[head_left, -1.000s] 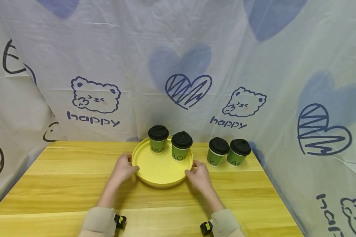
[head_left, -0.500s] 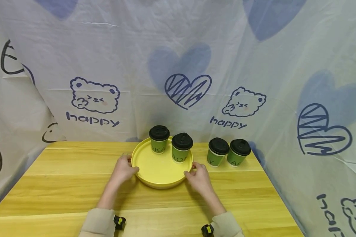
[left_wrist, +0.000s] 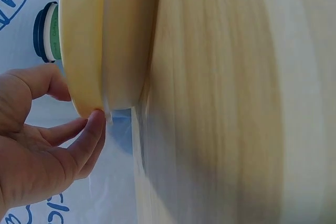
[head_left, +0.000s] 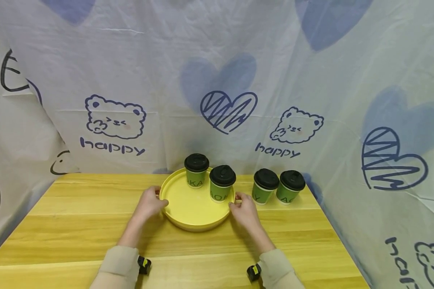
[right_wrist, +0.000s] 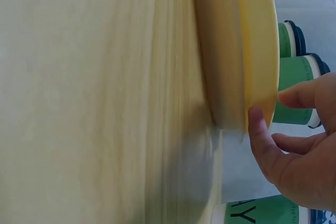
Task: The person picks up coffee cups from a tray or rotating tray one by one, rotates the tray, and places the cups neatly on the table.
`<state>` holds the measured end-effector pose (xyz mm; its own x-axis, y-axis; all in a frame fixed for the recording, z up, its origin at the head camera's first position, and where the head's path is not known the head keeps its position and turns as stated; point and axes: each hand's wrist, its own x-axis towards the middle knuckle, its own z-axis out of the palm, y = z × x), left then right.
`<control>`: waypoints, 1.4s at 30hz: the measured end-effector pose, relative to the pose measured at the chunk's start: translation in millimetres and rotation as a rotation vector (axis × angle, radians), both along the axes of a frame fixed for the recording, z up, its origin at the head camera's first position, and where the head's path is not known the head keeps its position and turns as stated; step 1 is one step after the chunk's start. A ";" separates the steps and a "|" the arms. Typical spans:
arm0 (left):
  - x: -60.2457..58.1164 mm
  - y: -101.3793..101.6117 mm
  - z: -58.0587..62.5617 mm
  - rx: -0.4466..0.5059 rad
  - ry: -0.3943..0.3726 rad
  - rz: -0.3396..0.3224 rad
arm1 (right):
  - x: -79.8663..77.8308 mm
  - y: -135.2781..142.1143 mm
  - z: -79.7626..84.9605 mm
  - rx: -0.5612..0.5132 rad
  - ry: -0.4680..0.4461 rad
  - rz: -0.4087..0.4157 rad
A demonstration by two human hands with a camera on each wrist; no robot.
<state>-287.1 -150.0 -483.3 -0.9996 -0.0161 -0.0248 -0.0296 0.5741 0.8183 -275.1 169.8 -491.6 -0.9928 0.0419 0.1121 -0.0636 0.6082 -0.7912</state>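
A round yellow tray (head_left: 191, 208) stands on the table, with a paler round base (left_wrist: 128, 40) beneath its rim in the left wrist view. On its back part is one green paper cup (head_left: 196, 179) with a black lid; a second such cup (head_left: 220, 192) stands toward its right edge. My left hand (head_left: 150, 204) pinches the tray's left rim, thumb on the cup side and fingers at the outer wall. Across from it, my right hand (head_left: 245, 210) pinches the right rim in the same way, close to the second cup.
Two more lidded green cups, one (head_left: 262, 194) beside the other (head_left: 288, 196), stand on the wooden table (head_left: 188, 257) right of the tray, near my right hand. A white printed cloth (head_left: 173, 80) hangs behind the table and along both sides.
The tray has turned slightly clockwise: its back cup has shifted right, its right cup toward me. My right hand slid a little along the rim, then back outward. The two table cups stayed put.
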 end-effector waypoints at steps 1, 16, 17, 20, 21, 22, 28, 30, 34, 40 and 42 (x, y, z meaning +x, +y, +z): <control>-1.4 -0.1 -0.1 0.001 0.001 0.000 | -1.2 0.2 -0.3 -0.002 0.000 -0.002; -8.5 -1.1 1.5 -0.068 0.043 -0.016 | -3.5 2.7 -4.8 0.017 0.005 0.025; -7.1 -0.8 1.8 -0.077 0.042 -0.019 | -2.4 2.7 -4.7 0.016 0.001 0.028; -3.6 0.0 3.3 -0.113 0.037 -0.024 | 1.3 1.9 -4.0 0.008 -0.026 0.027; -2.8 0.4 3.8 -0.126 0.038 -0.023 | 2.5 1.4 -3.6 0.006 -0.031 0.027; -1.9 0.9 4.4 -0.142 0.039 -0.021 | 3.9 0.9 -3.0 -0.003 -0.040 0.026; 0.2 1.8 4.4 -0.253 0.039 -0.014 | 12.3 -0.9 0.1 -0.037 -0.069 0.038; 0.3 0.7 3.1 -0.301 0.043 -0.022 | 14.4 -0.4 1.1 -0.028 -0.072 0.047; -1.6 -4.4 0.4 -0.419 0.097 -0.061 | 17.7 1.4 3.5 0.004 -0.069 0.065; -5.7 -11.9 0.1 -0.553 0.186 -0.134 | 21.9 4.9 6.6 0.007 -0.062 0.056; -7.4 -13.5 -0.1 -0.586 0.202 -0.152 | 22.9 5.4 7.5 -0.016 -0.055 0.042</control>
